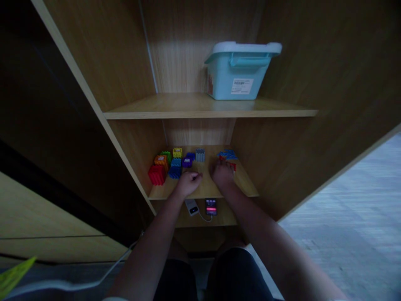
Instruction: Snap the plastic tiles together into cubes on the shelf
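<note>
My left hand (189, 182) rests over the front of the middle shelf with its fingers curled closed; nothing shows in them. Near it lie a dark blue stack (175, 172) and a purple stack (187, 161) of ridged plastic pieces. Farther right, my right hand (222, 172) has its fingers bent down on red plastic pieces (232, 166), which stick out past the fingertips; its palm side is hidden. Just behind it, loose blue pieces (228, 154) lie flat. A grey stack (199, 155) stands between the hands, toward the back.
At the shelf's left are red (157, 174), orange (161, 161), green (167, 156), yellow (177, 152) and light blue (176, 162) stacks. A lidded turquoise bin (239, 69) sits on the upper shelf (175, 102). Below lie a lit phone (211, 207) and a white cabled device (191, 207).
</note>
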The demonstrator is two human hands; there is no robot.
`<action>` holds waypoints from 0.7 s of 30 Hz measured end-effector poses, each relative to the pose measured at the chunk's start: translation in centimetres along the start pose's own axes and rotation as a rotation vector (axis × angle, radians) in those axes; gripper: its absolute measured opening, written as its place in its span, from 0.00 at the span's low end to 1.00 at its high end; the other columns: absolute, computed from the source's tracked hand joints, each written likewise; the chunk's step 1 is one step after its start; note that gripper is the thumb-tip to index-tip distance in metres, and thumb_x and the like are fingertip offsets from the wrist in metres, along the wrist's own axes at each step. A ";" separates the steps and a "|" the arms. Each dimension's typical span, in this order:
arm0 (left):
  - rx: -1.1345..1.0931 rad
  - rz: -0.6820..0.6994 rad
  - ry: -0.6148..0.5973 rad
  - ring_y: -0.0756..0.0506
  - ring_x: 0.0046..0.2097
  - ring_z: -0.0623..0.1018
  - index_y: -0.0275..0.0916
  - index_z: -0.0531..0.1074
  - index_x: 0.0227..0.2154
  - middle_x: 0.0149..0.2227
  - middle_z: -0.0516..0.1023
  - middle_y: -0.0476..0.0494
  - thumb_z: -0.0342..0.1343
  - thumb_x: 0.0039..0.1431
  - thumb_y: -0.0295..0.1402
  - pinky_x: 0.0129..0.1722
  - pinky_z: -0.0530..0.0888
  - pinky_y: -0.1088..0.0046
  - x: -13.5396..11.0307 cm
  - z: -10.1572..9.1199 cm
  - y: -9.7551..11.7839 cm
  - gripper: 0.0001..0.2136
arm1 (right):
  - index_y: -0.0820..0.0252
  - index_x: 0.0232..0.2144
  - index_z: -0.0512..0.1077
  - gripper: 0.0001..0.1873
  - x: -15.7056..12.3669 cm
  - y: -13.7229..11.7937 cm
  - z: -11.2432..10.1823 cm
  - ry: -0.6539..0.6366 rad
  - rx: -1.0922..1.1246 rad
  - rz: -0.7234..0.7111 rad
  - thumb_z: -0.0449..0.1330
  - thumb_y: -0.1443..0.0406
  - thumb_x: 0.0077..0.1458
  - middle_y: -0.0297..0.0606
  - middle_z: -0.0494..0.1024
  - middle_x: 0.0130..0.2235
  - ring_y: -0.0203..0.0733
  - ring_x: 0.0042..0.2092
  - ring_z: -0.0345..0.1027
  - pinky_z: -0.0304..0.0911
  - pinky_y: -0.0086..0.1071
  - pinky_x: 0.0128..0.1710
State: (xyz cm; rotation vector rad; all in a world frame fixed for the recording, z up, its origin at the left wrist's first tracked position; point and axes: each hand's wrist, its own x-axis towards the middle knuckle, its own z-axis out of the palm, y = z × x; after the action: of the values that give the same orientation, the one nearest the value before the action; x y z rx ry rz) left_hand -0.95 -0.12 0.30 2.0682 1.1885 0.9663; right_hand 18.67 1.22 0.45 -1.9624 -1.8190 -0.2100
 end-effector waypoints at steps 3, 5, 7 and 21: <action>-0.001 -0.015 0.000 0.51 0.24 0.60 0.40 0.58 0.17 0.17 0.57 0.54 0.50 0.65 0.48 0.28 0.53 0.71 -0.1 -0.1 0.2 0.24 | 0.67 0.50 0.78 0.18 0.2 0.1 0.0 -0.057 0.000 -0.121 0.53 0.62 0.68 0.62 0.80 0.50 0.62 0.54 0.74 0.63 0.51 0.56; 0.009 -0.018 0.000 0.51 0.25 0.60 0.40 0.58 0.17 0.17 0.58 0.54 0.50 0.65 0.47 0.28 0.52 0.71 -0.2 -0.1 0.4 0.23 | 0.64 0.47 0.78 0.16 0.5 0.2 0.1 -0.100 0.050 -0.250 0.53 0.63 0.69 0.56 0.82 0.48 0.56 0.51 0.75 0.65 0.44 0.55; 0.021 -0.016 0.007 0.51 0.25 0.60 0.40 0.59 0.17 0.18 0.59 0.54 0.49 0.65 0.46 0.28 0.53 0.71 -0.2 -0.1 0.5 0.23 | 0.60 0.46 0.79 0.14 0.6 0.4 0.3 -0.115 0.120 -0.360 0.54 0.65 0.68 0.49 0.83 0.47 0.50 0.50 0.76 0.65 0.38 0.54; 0.031 -0.032 0.013 0.51 0.25 0.61 0.40 0.59 0.18 0.18 0.58 0.54 0.49 0.65 0.46 0.28 0.54 0.71 0.0 0.0 0.4 0.22 | 0.63 0.44 0.80 0.15 0.7 0.8 0.2 -0.067 0.061 -0.223 0.54 0.64 0.66 0.55 0.82 0.48 0.57 0.53 0.74 0.64 0.45 0.57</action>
State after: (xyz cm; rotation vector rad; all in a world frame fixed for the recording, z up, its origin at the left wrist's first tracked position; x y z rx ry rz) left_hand -0.74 -0.35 0.59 2.0639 1.2472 0.9537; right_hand 19.48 1.94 0.38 -1.7435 -2.0630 -0.1578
